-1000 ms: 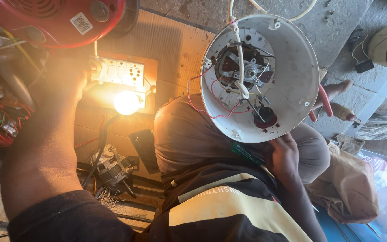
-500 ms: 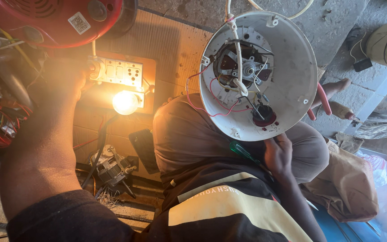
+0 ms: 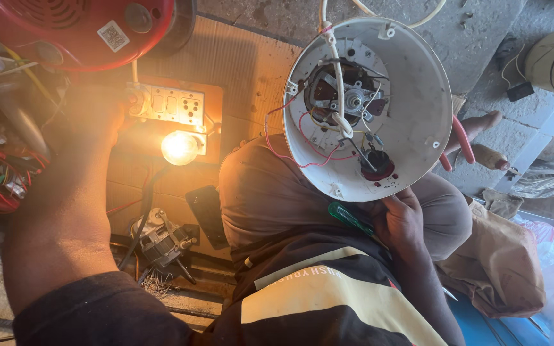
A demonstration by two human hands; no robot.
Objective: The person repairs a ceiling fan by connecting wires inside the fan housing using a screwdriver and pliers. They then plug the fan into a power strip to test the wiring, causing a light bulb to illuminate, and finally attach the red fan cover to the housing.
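Note:
My right hand (image 3: 402, 222) grips the lower rim of a round white appliance housing (image 3: 418, 109), held up over my knee with its open underside facing me. Inside it sit a small motor (image 3: 347, 96), red and white wires and a black and red part (image 3: 377, 165). A green-handled screwdriver (image 3: 350, 218) is tucked in the same hand. My left hand (image 3: 100, 118) reaches to the left end of a white switchboard (image 3: 173, 106) on a wooden panel, by a white plug (image 3: 138, 97); glare hides its fingers. A bulb (image 3: 179, 147) glows below the board.
A red appliance body (image 3: 78, 25) lies at the top left, above a tangle of coloured wires (image 3: 1, 173). A loose motor (image 3: 161, 240) and a flat black slab (image 3: 206, 214) lie on the floor. Red-handled pliers (image 3: 463, 144), a bare foot (image 3: 482, 122) and a brown bag (image 3: 501, 263) are at right.

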